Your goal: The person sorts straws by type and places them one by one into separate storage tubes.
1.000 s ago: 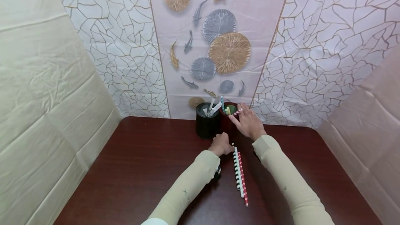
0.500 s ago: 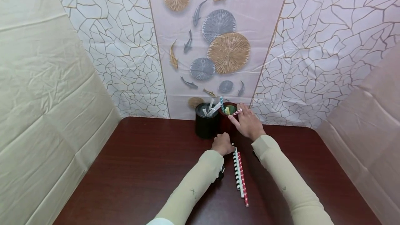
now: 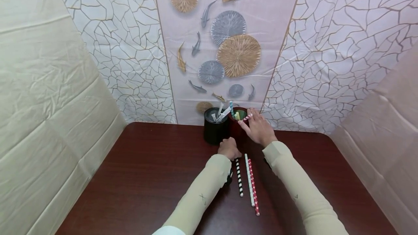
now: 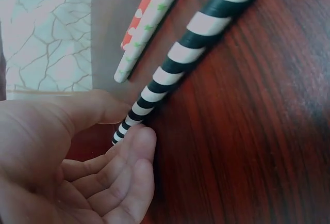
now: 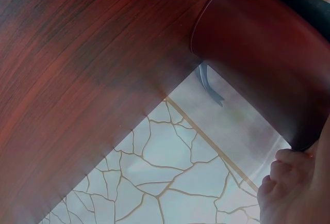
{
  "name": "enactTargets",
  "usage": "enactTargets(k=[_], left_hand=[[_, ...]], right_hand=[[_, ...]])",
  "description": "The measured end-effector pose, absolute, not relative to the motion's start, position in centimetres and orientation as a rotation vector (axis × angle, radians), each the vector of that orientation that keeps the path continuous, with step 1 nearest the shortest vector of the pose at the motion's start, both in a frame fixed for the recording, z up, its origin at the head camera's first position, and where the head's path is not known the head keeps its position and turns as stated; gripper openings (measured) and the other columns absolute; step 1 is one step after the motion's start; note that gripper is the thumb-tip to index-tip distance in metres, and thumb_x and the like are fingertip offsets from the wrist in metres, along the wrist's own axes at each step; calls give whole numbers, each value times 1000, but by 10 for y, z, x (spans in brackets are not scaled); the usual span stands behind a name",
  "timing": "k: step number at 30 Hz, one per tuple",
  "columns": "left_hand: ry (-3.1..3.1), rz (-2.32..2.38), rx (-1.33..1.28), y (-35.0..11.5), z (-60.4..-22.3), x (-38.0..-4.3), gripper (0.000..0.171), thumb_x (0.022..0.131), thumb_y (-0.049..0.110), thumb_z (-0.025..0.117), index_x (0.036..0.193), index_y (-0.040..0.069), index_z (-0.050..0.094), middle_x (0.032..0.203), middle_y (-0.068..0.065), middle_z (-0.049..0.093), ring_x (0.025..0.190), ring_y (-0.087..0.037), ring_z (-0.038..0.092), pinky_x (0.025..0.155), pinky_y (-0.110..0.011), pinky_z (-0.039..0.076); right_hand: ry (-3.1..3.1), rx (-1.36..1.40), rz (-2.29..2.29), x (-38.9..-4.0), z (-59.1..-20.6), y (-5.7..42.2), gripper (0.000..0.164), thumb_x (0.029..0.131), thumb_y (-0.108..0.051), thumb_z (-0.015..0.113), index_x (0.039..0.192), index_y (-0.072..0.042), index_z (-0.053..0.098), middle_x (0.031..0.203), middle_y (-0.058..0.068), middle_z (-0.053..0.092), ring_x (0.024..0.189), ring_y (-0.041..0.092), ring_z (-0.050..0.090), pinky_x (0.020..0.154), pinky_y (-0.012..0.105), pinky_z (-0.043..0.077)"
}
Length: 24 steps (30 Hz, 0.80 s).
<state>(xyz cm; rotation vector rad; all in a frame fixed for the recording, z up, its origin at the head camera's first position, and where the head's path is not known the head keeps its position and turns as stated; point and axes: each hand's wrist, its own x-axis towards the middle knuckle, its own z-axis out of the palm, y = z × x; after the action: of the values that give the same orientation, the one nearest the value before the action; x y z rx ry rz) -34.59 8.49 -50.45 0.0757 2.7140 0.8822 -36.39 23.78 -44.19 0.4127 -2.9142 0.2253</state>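
My left hand (image 3: pixel 229 149) pinches a black-and-white striped paper straw (image 4: pixel 175 59) near its far end, between thumb and fingertips. In the head view the straw's near end lies close to the tabletop. Just right of it lie a white straw with green stars (image 4: pixel 143 38) and a red straw with white hearts (image 3: pixel 253 188), side by side. My right hand (image 3: pixel 259 128) holds the rim of a dark red cup (image 5: pixel 263 53), its thumb on the near side and fingers over the far right side. A blue straw (image 3: pixel 231 108), a pink striped straw (image 3: pixel 248 117) and yellow pieces stand in that cup.
A black cup (image 3: pixel 213 131) with several white sticks or wrapped straws stands left of the red cup, close against it. Both are near the back edge of the dark wooden table (image 3: pixel 156 177). Patterned fabric (image 3: pixel 137 64) hangs behind the table.
My left hand has drawn the black-and-white straw leftward, away from the other two straws, which have not moved. The right hand stays at the red cup.
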Motion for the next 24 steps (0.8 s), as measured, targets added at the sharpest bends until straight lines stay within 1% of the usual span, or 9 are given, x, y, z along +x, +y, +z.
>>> enactTargets(k=[5, 9, 13, 16, 17, 20, 22, 23, 24], left_hand=[[2683, 946, 45, 76, -495, -341, 23, 89, 21, 84, 84, 6, 66, 62, -9, 67, 55, -22, 65, 51, -32, 50], [2681, 977, 46, 71, -498, -344, 25, 90, 26, 82, 86, 7, 67, 58, -5, 66, 63, -22, 66, 52, -31, 49], [2658, 1010, 38, 64, -496, -349, 25, 92, 30, 79, 89, 8, 67, 59, -2, 69, 73, -23, 64, 62, -31, 51], [2614, 1082, 26, 54, -487, -347, 23, 95, 27, 76, 87, 6, 69, 62, -3, 71, 71, -22, 65, 67, -32, 52], [2620, 1122, 38, 51, -494, -351, 25, 94, 29, 77, 86, 7, 70, 61, -1, 71, 68, -19, 65, 67, -31, 51], [2619, 1212, 48, 41, -489, -347, 23, 92, 26, 77, 80, 7, 73, 61, -1, 71, 62, -17, 66, 64, -31, 52], [2626, 1270, 64, 34, -487, -344, 24, 92, 24, 76, 76, 7, 75, 61, -1, 72, 61, -16, 65, 63, -29, 51], [2628, 1304, 73, 32, -487, -342, 25, 92, 24, 77, 74, 7, 77, 62, -2, 73, 61, -15, 65, 62, -28, 51], [2615, 1327, 66, 28, -478, -336, 24, 92, 19, 75, 72, 6, 78, 65, -5, 75, 62, -17, 66, 62, -28, 51]], right_hand=[[-2903, 422, 230, -365, -441, 237, 84, 113, -55, 33, 162, 11, 24, 171, 31, 23, 162, 46, 22, 131, 59, 24], [-2906, 423, 219, -365, -443, 237, 84, 113, -56, 31, 163, 12, 23, 171, 32, 23, 162, 46, 21, 131, 59, 23], [-2908, 422, 219, -366, -444, 238, 85, 113, -57, 31, 163, 11, 23, 172, 31, 22, 162, 46, 21, 132, 58, 23], [-2909, 420, 220, -367, -445, 238, 85, 113, -57, 30, 163, 11, 22, 172, 31, 22, 162, 46, 20, 132, 58, 22], [-2909, 419, 222, -367, -445, 238, 85, 113, -57, 30, 163, 11, 22, 172, 32, 22, 162, 46, 20, 132, 58, 22], [-2910, 414, 227, -368, -445, 238, 86, 113, -58, 29, 163, 11, 22, 172, 31, 21, 162, 46, 19, 132, 58, 22], [-2910, 413, 233, -368, -445, 239, 86, 113, -58, 29, 163, 11, 22, 172, 31, 21, 162, 46, 20, 132, 58, 22], [-2907, 413, 236, -368, -446, 239, 85, 113, -58, 29, 163, 11, 22, 172, 31, 21, 162, 46, 20, 131, 59, 23], [-2906, 413, 237, -368, -446, 239, 86, 113, -58, 29, 163, 11, 22, 172, 31, 22, 162, 46, 20, 131, 59, 23]])
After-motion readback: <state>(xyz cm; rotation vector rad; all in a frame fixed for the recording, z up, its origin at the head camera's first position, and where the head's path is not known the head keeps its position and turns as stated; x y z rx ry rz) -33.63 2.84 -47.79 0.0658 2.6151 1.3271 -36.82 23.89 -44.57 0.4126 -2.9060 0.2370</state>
